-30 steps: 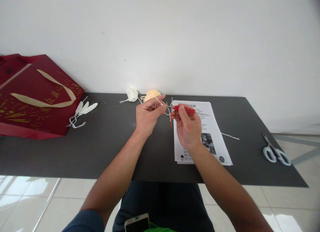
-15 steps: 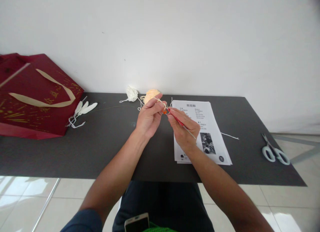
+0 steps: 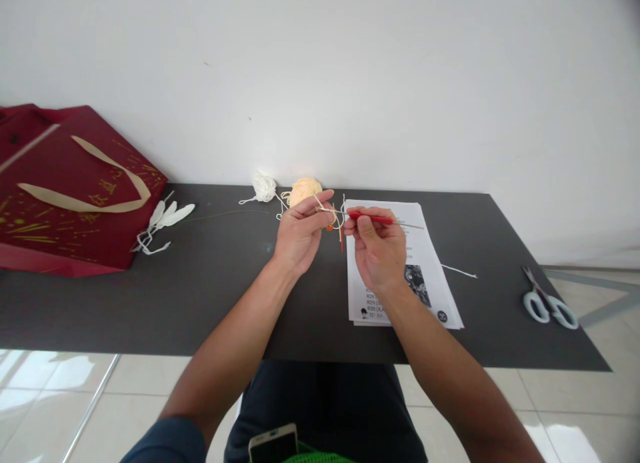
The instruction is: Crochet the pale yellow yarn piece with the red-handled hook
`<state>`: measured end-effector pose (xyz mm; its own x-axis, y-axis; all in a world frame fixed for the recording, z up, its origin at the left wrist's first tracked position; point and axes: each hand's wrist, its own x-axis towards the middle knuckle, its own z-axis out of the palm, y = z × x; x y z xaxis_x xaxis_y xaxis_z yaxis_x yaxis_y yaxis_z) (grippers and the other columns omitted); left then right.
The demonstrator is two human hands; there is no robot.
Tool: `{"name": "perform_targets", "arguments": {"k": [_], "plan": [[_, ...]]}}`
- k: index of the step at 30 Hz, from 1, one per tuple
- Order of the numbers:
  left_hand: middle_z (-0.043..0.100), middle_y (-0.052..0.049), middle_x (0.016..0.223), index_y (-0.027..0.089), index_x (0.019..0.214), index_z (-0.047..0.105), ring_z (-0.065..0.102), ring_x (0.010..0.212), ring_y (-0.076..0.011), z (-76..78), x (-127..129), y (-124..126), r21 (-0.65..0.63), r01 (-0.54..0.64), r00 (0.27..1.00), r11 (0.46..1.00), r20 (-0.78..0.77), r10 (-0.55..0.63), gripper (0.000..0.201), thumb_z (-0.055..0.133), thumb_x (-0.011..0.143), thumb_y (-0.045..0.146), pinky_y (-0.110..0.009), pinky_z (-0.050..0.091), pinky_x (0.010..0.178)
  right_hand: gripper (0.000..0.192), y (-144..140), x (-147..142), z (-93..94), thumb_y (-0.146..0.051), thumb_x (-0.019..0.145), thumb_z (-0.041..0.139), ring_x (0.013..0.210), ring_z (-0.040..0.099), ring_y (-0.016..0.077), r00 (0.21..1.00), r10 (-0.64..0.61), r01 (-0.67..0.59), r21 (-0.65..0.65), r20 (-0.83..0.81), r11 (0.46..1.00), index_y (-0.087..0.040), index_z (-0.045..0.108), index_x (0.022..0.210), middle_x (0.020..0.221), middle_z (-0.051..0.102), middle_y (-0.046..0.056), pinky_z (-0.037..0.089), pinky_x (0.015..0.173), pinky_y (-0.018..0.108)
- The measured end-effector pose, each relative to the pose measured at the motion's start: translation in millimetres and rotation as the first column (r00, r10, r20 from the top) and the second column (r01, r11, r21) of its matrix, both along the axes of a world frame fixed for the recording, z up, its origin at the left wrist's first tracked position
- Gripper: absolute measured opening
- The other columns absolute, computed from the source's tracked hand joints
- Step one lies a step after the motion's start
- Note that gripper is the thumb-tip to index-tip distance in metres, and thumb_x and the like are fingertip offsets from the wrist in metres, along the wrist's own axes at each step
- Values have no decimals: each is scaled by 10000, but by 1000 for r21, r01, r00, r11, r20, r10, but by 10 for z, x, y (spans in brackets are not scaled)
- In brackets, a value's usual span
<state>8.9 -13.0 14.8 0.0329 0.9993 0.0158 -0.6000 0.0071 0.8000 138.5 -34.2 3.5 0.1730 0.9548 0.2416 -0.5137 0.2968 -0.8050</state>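
Observation:
My left hand (image 3: pixel 303 236) is closed in a pinch on pale yarn (image 3: pixel 320 202), with a strand running over the raised index finger. A small orange piece (image 3: pixel 330 228) hangs by its fingertips, and a thin orange-red stick-like thing (image 3: pixel 342 240) dangles beside it. My right hand (image 3: pixel 379 250) is closed around the red handle of a crochet hook (image 3: pixel 373 218). The hook's metal shaft points left to the yarn at my left fingertips. Behind my left hand sit a peach yarn ball (image 3: pixel 304 191) and a white yarn ball (image 3: pixel 263 186).
Printed sheets (image 3: pixel 360 303) lie under my right hand. Scissors (image 3: pixel 550 303) rest near the table's right end. A dark red gift bag (image 3: pixel 75 196) stands at the left, with white crocheted pieces (image 3: pixel 170 216) beside it. The white wall (image 3: pixel 320 83) borders the table's back edge.
My right hand has turned and shifted slightly right, bringing the crochet hook from a slant to nearly level. The thin orange-red thing now shows between my hands.

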Motion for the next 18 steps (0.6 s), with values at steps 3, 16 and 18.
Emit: {"name": "perform_targets", "arguments": {"k": [3,16,18], "plan": [[698,16,802,226,981,807,599,711,-73,-1,-1,2,4,-14,1000,1000,-20,14,364,811,637,106,-253,482,759,113,7,18,-1,-272,847,801,721,713,93,1000,-2,2,25,2,1000,-266,712,916,967,797,-22,612,686,255],[681,17,768,208,1030,806,592,711,-75,-32,-31,24,54,-26,999,998,-26,27,377,828,662,129,-236,470,738,128,49,89,9,-273,852,788,717,693,108,994,-80,74,90,68,993,-269,672,906,949,772,-23,586,655,279],[684,15,768,212,1026,809,591,708,-75,-38,-32,24,68,-36,999,997,-25,38,372,832,664,132,-230,470,727,125,46,90,2,-266,853,785,718,696,111,993,-90,81,106,81,991,-269,674,910,952,772,-21,589,652,283]]}}
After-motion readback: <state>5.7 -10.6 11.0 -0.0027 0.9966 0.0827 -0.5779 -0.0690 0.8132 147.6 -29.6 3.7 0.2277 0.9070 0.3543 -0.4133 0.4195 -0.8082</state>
